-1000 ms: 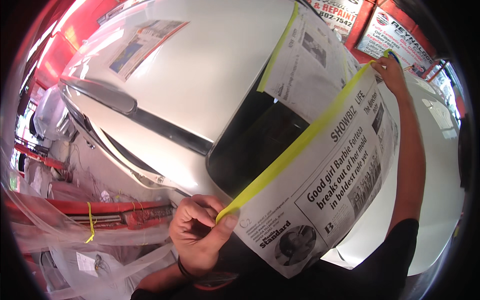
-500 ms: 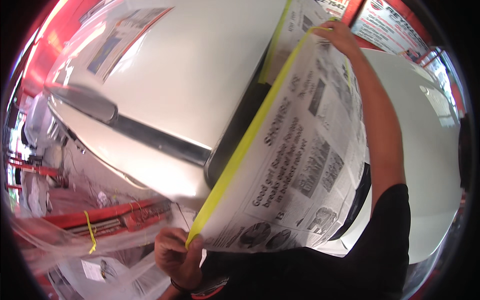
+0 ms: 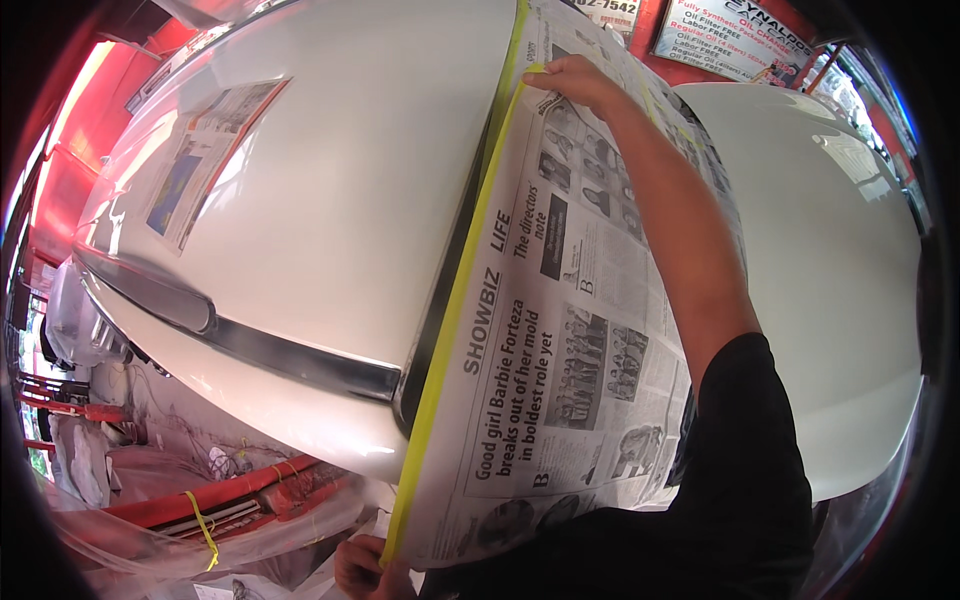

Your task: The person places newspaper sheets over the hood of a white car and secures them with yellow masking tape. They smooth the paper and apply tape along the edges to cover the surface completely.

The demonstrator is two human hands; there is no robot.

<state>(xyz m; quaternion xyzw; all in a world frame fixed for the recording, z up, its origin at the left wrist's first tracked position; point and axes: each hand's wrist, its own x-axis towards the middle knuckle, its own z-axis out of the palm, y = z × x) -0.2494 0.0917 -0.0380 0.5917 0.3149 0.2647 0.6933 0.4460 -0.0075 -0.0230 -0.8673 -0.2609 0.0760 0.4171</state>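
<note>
A newspaper sheet [image 3: 600, 270] with yellow-green masking tape [image 3: 441, 370] along its left edge is stretched between my hands. My right hand [image 3: 580, 82] pinches the far corner at the taped edge. My left hand [image 3: 368, 568] grips the near corner, partly cut off by the lower edge of the view. The taped edge runs beside a dark gap next to a glossy white car panel [image 3: 340, 180]; I cannot tell if the tape touches the car. Beyond my right hand, another newspaper piece [image 3: 548, 28], also edged with tape, lies on the car.
Dark trim [image 3: 310, 355] crosses the white bodywork at left. Another white panel [image 3: 830, 260] lies right of my arm. A printed patch [image 3: 210, 160], a sheet or a reflection, shows on the left panel. Clear plastic covers a red beam [image 3: 240, 490] at lower left. A signboard [image 3: 740, 40] stands behind.
The newspaper has flattened and come closer to the dark gap. My right hand has moved left in the view; my left hand has moved lower. The view has also shifted.
</note>
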